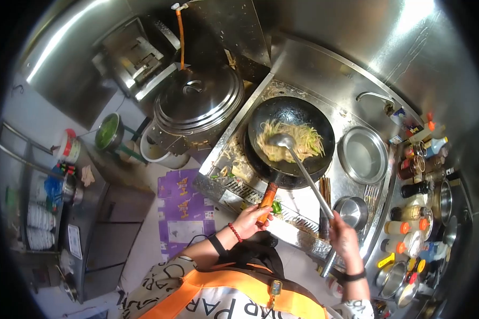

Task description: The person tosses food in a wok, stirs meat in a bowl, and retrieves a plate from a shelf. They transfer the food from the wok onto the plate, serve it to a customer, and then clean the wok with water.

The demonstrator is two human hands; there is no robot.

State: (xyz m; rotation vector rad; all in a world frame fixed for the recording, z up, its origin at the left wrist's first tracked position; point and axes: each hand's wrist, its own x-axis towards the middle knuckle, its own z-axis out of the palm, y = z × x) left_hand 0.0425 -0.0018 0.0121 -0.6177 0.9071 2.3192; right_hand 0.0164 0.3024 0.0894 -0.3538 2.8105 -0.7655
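A black wok (291,109) sits over the burner of the steel stove, with shredded food (310,139) in pale strands and some green pieces inside. My left hand (252,221) is closed around the wok's wooden handle (268,200). In my right hand (344,239) is the long handle of a metal ladle (311,183). The ladle's bowl (282,141) rests among the strands in the wok, tilted, with its underside partly buried. Whether the wok touches the burner all round cannot be seen.
A steel basin (363,154) and a small steel pot (351,211) stand right of the wok. Seasoning bottles (410,227) line the right side. A large lidded pot (199,98) is at the left, and flattened purple cardboard (186,204) lies on the floor.
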